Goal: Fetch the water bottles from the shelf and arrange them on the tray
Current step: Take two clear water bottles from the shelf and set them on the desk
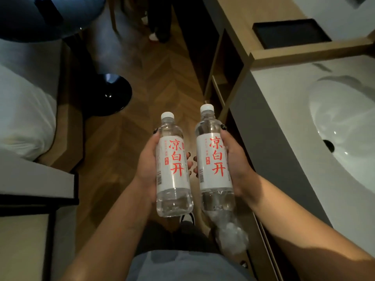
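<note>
The left hand (146,165) is holding one water bottle (172,165), with its fingers wrapping around the middle of the bottle. The right hand (236,167) is holding a second water bottle (215,159) the same way, fingers closing around its label. Both bottles are standing almost straight up, side by side and very close, out in front of the person and above the wooden floor (154,82). Each bottle is wearing a white cap and a white label with big red writing. A black tray (290,33) is sitting on the wooden counter (304,50) far up on the right, well apart from the bottles. A white sink (345,118) is lying on the right side. A white bed (22,110) is showing on the left.
</note>
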Action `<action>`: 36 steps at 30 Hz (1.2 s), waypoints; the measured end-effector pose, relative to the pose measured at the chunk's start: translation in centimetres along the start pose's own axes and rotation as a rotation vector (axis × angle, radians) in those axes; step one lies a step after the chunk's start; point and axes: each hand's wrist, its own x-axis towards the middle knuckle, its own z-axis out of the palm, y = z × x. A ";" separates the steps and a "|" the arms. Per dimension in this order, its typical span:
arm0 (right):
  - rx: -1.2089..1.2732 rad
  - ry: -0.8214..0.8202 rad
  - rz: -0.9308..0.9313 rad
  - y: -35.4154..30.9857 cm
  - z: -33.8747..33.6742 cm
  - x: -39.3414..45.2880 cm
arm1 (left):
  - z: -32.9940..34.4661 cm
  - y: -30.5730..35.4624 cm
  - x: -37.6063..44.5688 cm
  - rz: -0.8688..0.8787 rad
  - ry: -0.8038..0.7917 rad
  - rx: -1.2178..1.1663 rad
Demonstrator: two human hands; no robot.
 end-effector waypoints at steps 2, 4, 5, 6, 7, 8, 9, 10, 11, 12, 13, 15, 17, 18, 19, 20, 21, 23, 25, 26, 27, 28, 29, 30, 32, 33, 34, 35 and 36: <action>0.017 -0.024 -0.006 -2.0 1.2 2.5 | 0.2 2.9 1.8 -0.001 0.003 -0.005; 0.073 0.009 0.023 -4.0 2.4 5.6 | 0.2 6.2 4.0 -0.011 0.018 0.005; 0.102 0.058 0.051 -5.1 2.9 7.4 | 0.3 8.2 5.1 -0.010 0.028 0.006; 0.101 0.099 0.052 -6.0 3.3 9.0 | 0.4 10.0 6.0 -0.017 0.025 0.012; 0.080 0.157 0.035 -7.8 4.5 12.2 | 0.3 13.8 8.3 -0.045 0.017 0.036; 0.071 0.198 0.016 -9.0 5.4 14.7 | 0.4 16.7 9.9 -0.071 0.008 0.059; 0.045 0.229 0.003 -9.7 5.9 15.5 | 0.6 17.9 10.4 -0.091 0.004 0.068; 0.036 0.255 -0.009 -10.1 6.1 16.6 | 0.8 19.1 11.1 -0.121 -0.028 0.079; 0.070 0.272 -0.017 -10.1 6.0 17.1 | 1.1 19.6 11.2 -0.134 -0.044 0.076; 0.120 0.263 -0.027 -10.3 6.0 17.7 | 1.2 20.2 11.5 -0.139 -0.049 0.070; 0.150 0.239 -0.041 -10.8 6.2 19.0 | 1.2 21.6 12.4 -0.148 -0.060 0.072; 0.165 0.235 -0.068 -13.2 7.5 22.5 | 1.5 25.8 15.0 -0.163 -0.038 0.083; 0.161 0.250 -0.083 -15.6 8.1 25.3 | 2.4 29.3 17.3 -0.173 -0.008 0.113; 0.155 0.243 -0.099 -16.6 8.2 26.5 | 2.8 30.7 18.5 -0.173 -0.009 0.129; 0.150 0.235 -0.113 -17.7 8.3 27.6 | 3.2 31.8 19.7 -0.169 -0.010 0.141; 0.153 0.232 -0.122 -18.7 8.2 28.7 | 3.6 33.0 20.9 -0.165 -0.006 0.148; 0.159 0.239 -0.130 -19.9 8.0 29.8 | 4.1 34.1 22.2 -0.170 0.000 0.155; 0.158 0.262 -0.130 -22.6 7.8 31.9 | 5.3 36.3 24.9 -0.190 0.008 0.168; 0.162 0.287 -0.116 -25.4 7.2 34.0 | 6.9 38.5 27.9 -0.198 0.007 0.181; 0.170 0.292 -0.108 -26.9 6.8 35.0 | 7.9 39.6 29.3 -0.203 0.002 0.177; 0.178 0.297 -0.102 -28.6 6.3 36.0 | 8.9 40.7 30.8 -0.214 -0.006 0.166; 0.186 0.308 -0.096 -30.4 5.7 36.9 | 10.1 41.7 32.2 -0.225 -0.018 0.152; 0.194 0.319 -0.088 -32.3 5.3 37.8 | 11.1 42.7 33.6 -0.235 -0.032 0.135; 0.195 0.333 -0.082 -34.2 4.7 38.7 | 12.1 43.7 35.0 -0.246 -0.050 0.121; 0.189 0.362 -0.077 -37.7 3.8 40.0 | 14.1 45.5 37.8 -0.266 -0.093 0.116; 0.197 0.377 -0.074 -39.3 3.2 40.6 | 15.2 46.4 39.2 -0.276 -0.109 0.123; 0.208 0.386 -0.074 -40.7 2.8 41.1 | 16.2 47.3 40.4 -0.283 -0.121 0.124; 0.220 0.389 -0.076 -41.8 2.6 41.5 | 17.0 47.9 41.3 -0.288 -0.129 0.121; 0.238 0.395 -0.082 -43.0 2.2 42.1 | 18.1 48.7 42.4 -0.303 -0.142 0.126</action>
